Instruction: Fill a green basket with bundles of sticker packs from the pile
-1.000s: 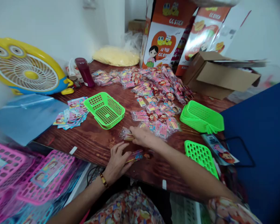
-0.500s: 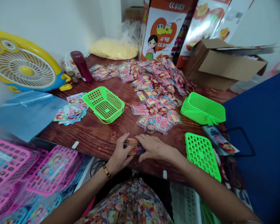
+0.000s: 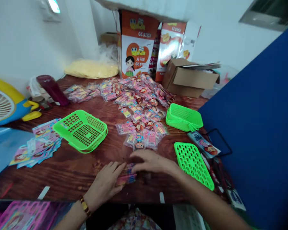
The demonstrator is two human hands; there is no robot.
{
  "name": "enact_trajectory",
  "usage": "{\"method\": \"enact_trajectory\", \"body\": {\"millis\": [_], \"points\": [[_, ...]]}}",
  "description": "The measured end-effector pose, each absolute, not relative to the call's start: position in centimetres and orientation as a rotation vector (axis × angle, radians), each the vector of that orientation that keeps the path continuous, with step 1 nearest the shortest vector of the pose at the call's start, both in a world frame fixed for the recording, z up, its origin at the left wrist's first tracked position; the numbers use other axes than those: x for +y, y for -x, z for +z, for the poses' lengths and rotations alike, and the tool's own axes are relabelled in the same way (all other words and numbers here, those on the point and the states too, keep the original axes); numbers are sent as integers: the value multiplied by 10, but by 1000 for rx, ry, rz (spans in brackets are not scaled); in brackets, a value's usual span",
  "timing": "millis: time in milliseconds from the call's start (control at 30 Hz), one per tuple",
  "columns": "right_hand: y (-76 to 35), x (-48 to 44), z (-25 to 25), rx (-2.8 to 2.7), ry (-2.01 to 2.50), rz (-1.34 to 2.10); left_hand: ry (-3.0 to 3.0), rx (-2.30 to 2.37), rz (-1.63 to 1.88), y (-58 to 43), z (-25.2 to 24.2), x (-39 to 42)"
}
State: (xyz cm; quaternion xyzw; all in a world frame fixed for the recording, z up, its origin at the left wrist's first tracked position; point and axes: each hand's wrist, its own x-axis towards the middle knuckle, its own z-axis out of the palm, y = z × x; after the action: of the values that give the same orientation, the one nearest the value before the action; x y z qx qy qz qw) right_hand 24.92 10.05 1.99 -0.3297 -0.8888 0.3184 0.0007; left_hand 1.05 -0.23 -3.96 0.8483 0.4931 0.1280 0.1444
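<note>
Pale walls (image 3: pixel 74 22) stood behind the wood-grained counter (image 3: pixel 69 175), and at its far side we saw a printed CC STICK carton (image 3: pixel 137 57), with an opened brown box (image 3: pixel 191 80) off to its right and a yellow bag (image 3: pixel 92 69) to its left. Down to the near middle, then, where the action was! There we had a small bunch of coloured packets (image 3: pixel 127 179), lying between the two hands, their print too blurred for us to read. The left hand (image 3: pixel 105 182) met the bunch at its left end, fingers on the far side and thumb on the near one; whether that grip was clamped, we could not tell. Over at the right end came the right hand (image 3: pixel 152 162), its grip spread, fingers and thumb well apart, and we could not make out whether it touched. Just beyond, a great heap of wrapped packets (image 3: pixel 131 94) ran toward the carton. Left of that heap we had an upright green basket (image 3: pixel 88 135), with fanned-out cards (image 3: pixel 42 143) beside it; to the right, nested green baskets (image 3: pixel 182 124), and nearer us, a flat green perforated piece (image 3: pixel 192 163).
</note>
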Motion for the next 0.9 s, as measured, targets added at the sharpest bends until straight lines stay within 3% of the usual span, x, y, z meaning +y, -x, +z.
{"method": "enact_trajectory", "body": {"millis": [167, 333, 433, 600, 700, 833, 900], "points": [[-313, 176, 4, -2487, 1756, 331, -2492, 1422, 473, -11, -43, -4], [-309, 154, -15, -2547, 2064, 100, -2491, 1409, 518, -10, -44, -3], [-280, 113, -13, -2511, 2171, 152, -2498, 1395, 523, -7, -46, -4], [-270, 85, 10, -2729, 1992, 523, -2471, 1405, 454, 3, -45, -12], [-295, 105, 19, -2730, 1931, 369, -2465, 1409, 447, 6, -45, -14], [-312, 122, 3, -3004, 1289, 297, -2493, 1420, 494, 8, -49, -13], [-306, 117, -11, -3045, 1183, 279, -2511, 1413, 507, 9, -52, -12]]}}
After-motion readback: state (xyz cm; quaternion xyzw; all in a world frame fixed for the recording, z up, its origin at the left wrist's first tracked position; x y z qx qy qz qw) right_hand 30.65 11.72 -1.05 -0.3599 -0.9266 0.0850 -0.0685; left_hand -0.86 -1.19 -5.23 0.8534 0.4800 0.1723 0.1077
